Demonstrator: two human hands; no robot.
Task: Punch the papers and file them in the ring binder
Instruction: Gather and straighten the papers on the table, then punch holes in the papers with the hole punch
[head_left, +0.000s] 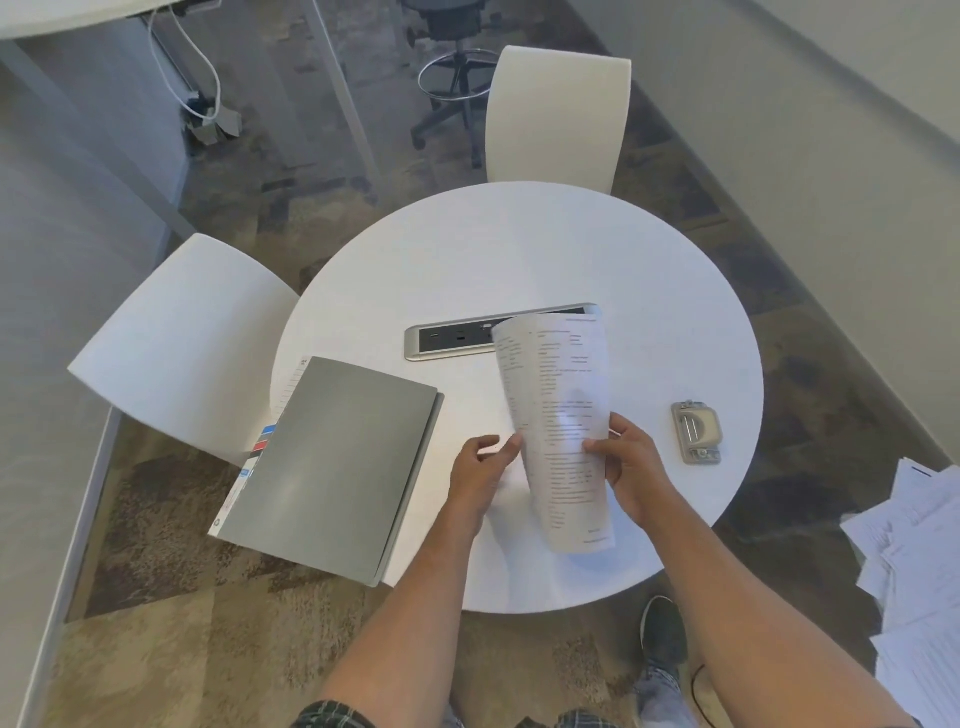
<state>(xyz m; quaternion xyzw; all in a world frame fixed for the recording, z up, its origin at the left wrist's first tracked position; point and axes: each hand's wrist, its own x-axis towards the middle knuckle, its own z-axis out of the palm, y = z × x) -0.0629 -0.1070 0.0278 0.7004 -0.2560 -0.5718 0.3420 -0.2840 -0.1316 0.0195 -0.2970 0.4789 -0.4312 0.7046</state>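
Note:
A thin stack of printed papers (558, 415) is held up above the round white table (519, 249), bent into a curve. My right hand (628, 462) grips its right edge, thumb across the printed face. My left hand (480, 475) touches the left edge with its fingertips. A closed grey ring binder (337, 467) with coloured index tabs lies at the table's left, overhanging the edge. A grey metal hole punch (696, 431) sits at the table's right, apart from both hands.
A silver power strip (452, 338) is set into the table's middle, partly hidden by the papers. Two white chairs (558, 114) stand at the back and left. More loose sheets (914, 525) are piled at the lower right. My shoe (662, 631) shows under the table edge.

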